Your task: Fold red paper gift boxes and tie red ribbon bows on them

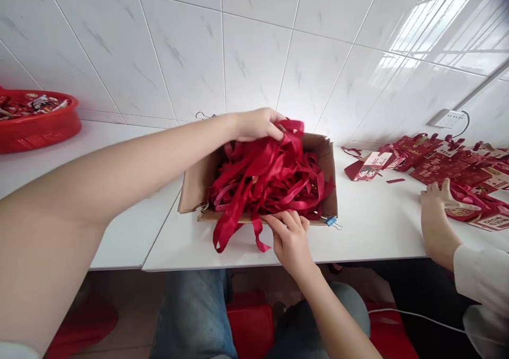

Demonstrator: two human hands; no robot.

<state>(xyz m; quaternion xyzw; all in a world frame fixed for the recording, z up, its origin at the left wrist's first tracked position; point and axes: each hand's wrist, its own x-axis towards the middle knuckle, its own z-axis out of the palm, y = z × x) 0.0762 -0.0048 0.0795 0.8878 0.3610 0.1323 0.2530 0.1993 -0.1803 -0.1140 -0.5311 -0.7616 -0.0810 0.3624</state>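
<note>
A cardboard box (330, 181) full of tangled red ribbons (292, 192) stands on the white table. My left hand (256, 124) is closed on a bunch of these ribbons over the back of the box, and some strands hang from it down across the pile. My right hand (291, 237) has its fingers curled over the box's front edge, gripping it; its fingertips are partly hidden. Beside those fingers, loose ribbon ends (228, 231) droop over the front wall onto the table. A blue binder clip (331, 221) is fixed at the front right corner.
At the far left stands a red plastic basket (55, 125) with small wrapped items. On the right, a co-worker's hand (437, 202) touches red printed gift boxes (437, 163) with ribbons. A tiled wall (258, 57) bounds the table's back; a power socket (449, 119) sits there.
</note>
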